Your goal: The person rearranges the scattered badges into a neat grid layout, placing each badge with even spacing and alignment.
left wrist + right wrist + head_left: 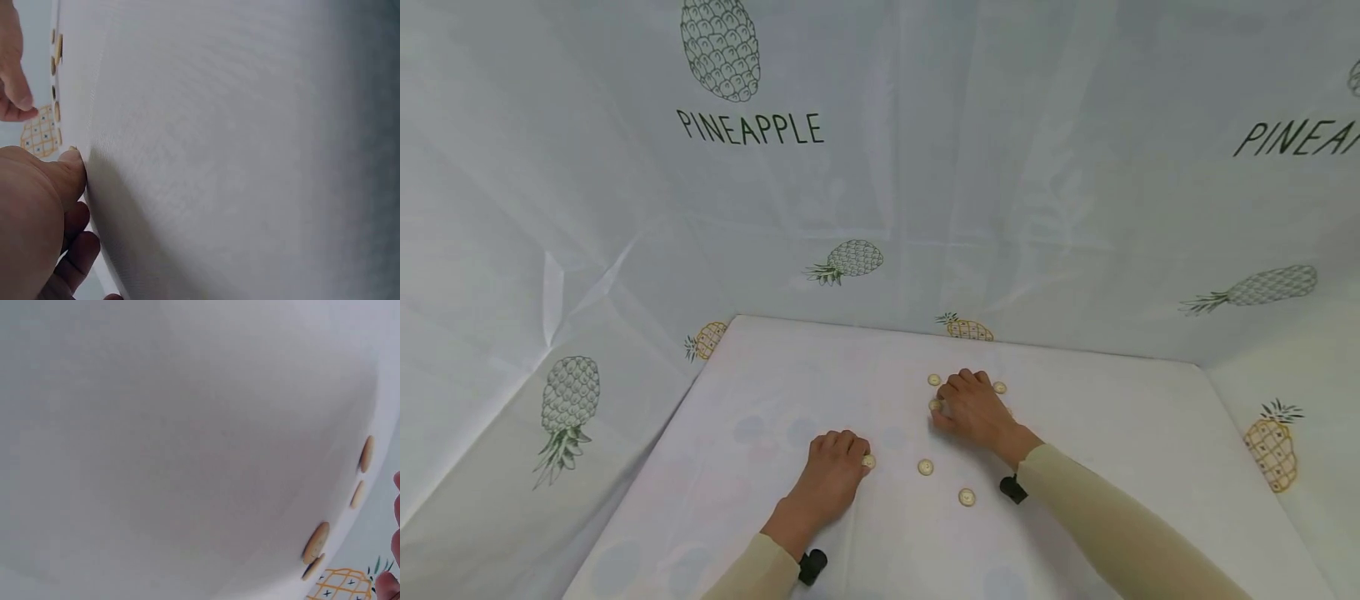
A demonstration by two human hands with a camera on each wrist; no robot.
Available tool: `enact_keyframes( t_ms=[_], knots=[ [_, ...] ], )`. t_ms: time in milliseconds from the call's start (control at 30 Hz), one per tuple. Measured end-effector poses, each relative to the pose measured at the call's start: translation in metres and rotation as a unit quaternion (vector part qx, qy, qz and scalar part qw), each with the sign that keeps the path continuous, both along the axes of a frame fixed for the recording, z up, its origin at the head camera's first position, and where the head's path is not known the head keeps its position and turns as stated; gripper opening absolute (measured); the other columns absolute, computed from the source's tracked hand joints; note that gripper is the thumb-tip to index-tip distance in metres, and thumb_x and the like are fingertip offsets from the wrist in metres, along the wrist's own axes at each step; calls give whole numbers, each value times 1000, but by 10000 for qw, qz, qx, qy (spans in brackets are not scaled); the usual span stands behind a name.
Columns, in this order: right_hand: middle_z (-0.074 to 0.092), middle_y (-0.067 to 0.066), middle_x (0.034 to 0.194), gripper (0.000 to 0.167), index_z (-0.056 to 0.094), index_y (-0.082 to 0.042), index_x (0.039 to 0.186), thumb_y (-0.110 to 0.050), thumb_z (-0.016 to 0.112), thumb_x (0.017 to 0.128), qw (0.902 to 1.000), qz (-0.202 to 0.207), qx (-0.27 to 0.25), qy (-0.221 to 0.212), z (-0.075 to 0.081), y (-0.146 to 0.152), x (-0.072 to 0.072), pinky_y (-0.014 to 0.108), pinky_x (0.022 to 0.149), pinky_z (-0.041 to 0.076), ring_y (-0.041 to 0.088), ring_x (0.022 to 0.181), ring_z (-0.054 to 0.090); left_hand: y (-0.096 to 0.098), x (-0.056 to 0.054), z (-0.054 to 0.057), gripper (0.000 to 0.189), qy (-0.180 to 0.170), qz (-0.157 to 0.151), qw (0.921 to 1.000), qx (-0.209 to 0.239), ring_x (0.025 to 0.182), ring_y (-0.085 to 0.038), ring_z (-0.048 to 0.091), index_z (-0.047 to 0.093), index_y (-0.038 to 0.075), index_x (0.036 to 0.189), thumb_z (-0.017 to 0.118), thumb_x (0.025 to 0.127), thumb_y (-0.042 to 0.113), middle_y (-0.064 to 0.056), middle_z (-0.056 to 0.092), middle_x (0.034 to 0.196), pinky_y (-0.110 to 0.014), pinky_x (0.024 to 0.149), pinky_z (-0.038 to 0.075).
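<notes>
My left hand [832, 473] is low on the white-covered table, its thumb and forefinger at the edge of a round pale wooden button [868, 461]. In the left wrist view, the left thumb [70, 172] meets the cloth, with a sliver of the button showing at its tip. Farther back, my right hand [973, 410] hovers with loosely bent fingers over another button [936, 405]. In the right wrist view, its thumb [387, 584] stands apart from the fingers at the right edge. A button [934, 379] and one more button [1000, 387] lie around it.
Between the hands lies a loose button [926, 467], with another button [967, 497] nearer the front. A white pineapple-printed cloth [1000, 208] hangs behind the table [1120, 433] and at both sides. Each wrist carries a small black camera.
</notes>
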State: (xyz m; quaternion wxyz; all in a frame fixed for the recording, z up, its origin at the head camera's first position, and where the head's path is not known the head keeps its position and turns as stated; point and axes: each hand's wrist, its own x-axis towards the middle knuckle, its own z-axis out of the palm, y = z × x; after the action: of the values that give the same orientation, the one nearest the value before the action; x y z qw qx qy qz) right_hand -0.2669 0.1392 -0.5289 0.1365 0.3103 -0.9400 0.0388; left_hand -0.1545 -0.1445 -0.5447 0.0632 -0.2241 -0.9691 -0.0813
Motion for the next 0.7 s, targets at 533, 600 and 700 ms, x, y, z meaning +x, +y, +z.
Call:
enact_keyframes(
  t_ms=[533,600,700],
  knots=[
    [68,0,98,21,72,-14,98,-32,77,91,9976,100,-620,301,3,35,57,46,90,44,22,94,56,0,1,-1,24,-159,81,9997,166,108,-26,53,61,13,114,74,101,28,-6,60,115,-51,98,45],
    [67,-1,97,20,72,-14,98,-31,78,91,9975,91,-625,312,2,40,66,46,91,44,21,94,56,0,1,-2,24,-163,82,9997,176,108,-27,53,61,12,115,73,101,28,-6,60,115,-52,98,45],
    [66,-1,96,20,71,-14,98,-30,79,89,9974,92,-629,342,-1,46,80,47,91,45,20,93,54,0,1,-3,24,-60,45,9998,196,106,-27,53,60,12,114,74,100,26,-6,60,114,-52,97,45]
  ],
)
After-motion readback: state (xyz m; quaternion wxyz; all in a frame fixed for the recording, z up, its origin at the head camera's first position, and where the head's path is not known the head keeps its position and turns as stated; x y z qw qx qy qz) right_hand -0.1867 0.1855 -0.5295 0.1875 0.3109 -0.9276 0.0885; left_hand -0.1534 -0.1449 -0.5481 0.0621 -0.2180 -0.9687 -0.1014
